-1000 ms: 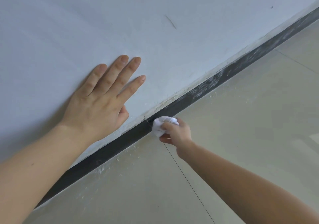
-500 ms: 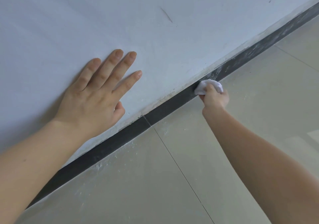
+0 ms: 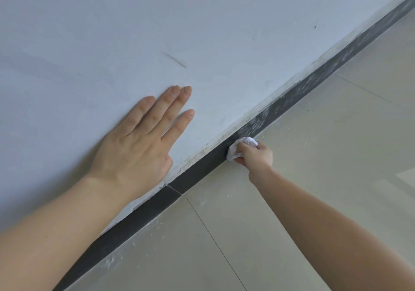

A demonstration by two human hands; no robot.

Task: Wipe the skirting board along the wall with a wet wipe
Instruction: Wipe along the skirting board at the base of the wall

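A dark skirting board runs diagonally from lower left to upper right at the foot of a white wall. My right hand grips a crumpled white wet wipe and presses it against the board near the middle of the view. Left of the wipe the board looks clean and dark; right of it the board is smeared with pale dust. My left hand lies flat on the wall with straight fingers, just above the board.
Pale floor tiles with thin grout lines fill the lower right. White crumbs and dust lie along the foot of the board. A dark scuff mark shows on the wall above my left hand.
My right hand slid the wipe rightward along the board from the joint. The camera has shifted, so both hands sit differently in view. My left hand stays flat on the wall.
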